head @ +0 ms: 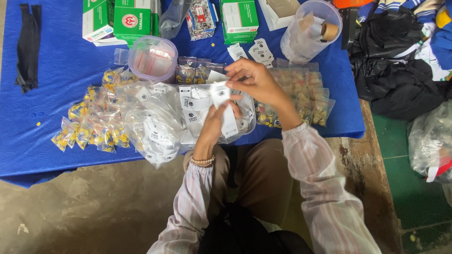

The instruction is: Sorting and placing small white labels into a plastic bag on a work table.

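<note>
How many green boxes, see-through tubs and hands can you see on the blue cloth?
Green and white boxes: 3
See-through plastic tubs: 2
Hands, left hand and right hand, both pinching one white tag: 2
Total: 7

white paper tag (220,95), upright, perhaps folded

Low table with a bright blue cloth (42,141), rough grey concrete floor (94,211) below it, green painted floor (414,197) to its right, soft daylight
</note>
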